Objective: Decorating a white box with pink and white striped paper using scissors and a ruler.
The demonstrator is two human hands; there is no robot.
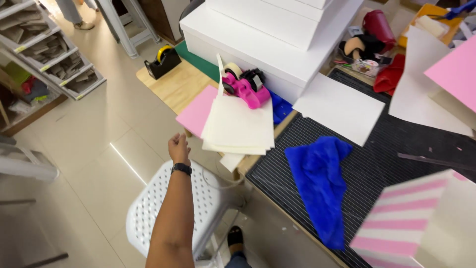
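We see the left hand (179, 147) stretched out over the floor, just short of the stack of cream paper sheets (239, 125) that overhangs the corner of the bench (168, 84). Its fingers look curled loosely together and pinch nothing; the right hand is out of view.

We judge the stack precarious: a nudge at its hanging edge could slide the sheets, and the pink sheet (197, 111) beneath them, onto the floor. The pink tape dispenser (244, 85) sits at the stack's far edge and could be dragged along.

The white perforated stool (148, 208) stands beneath the arm, hemming in the approach. A blue cloth (320, 181) lies on the black ribbed mat (396, 144), well apart from the hand.
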